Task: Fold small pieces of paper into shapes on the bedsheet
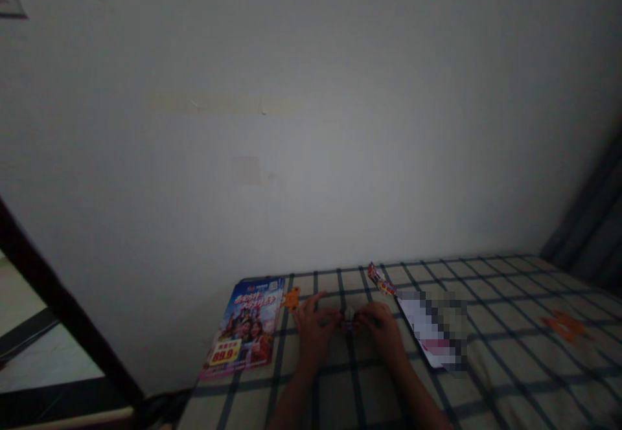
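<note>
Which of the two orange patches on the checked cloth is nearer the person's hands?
The orange patch between the leaflet and the left hand; the other patch lies well away, towards the picture's right edge.

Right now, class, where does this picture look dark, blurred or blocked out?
Head view: dim overall, the wall palest around its middle, darker towards the upper corners; head view: the small item between the left hand and right hand too murky to identify; head view: coarse pixel blocks covering part of the flat pale thing beside the right hand.
</note>
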Tool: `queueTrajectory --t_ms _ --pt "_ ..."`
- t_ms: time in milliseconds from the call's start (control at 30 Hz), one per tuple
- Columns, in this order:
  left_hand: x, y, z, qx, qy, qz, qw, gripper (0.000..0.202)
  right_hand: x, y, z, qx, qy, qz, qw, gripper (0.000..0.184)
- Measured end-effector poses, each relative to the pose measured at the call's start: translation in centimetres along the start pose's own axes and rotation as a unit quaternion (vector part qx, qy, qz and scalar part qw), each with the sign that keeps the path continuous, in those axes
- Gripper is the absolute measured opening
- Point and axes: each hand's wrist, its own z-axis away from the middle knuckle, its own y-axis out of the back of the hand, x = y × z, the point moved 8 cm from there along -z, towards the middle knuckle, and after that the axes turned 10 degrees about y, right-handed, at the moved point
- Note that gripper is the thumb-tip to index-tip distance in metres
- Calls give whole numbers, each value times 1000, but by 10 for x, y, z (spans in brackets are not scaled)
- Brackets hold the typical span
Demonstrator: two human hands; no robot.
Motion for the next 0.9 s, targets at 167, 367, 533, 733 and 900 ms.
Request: queueTrajectory --t_ms 167,367,533,733,900 --pt "-5 2 -4 16 14 1 1000 10 3 6 1 47 -19 -2 999 39" --pt "-5 3 -1 31 20 -21 999 12 5 12 2 82 -30 37 996 45" --pt "-7 1 2 20 55 -52 997 14 8 14 4 84 -25 75 993 41" --pt "-11 -5 5 3 70 -129 989 22 7 10 7 58 -26 159 985 27" --pt "-10 -10 6 -2 59 -178 982 24 -3 5 7 27 -13 203 979 26"
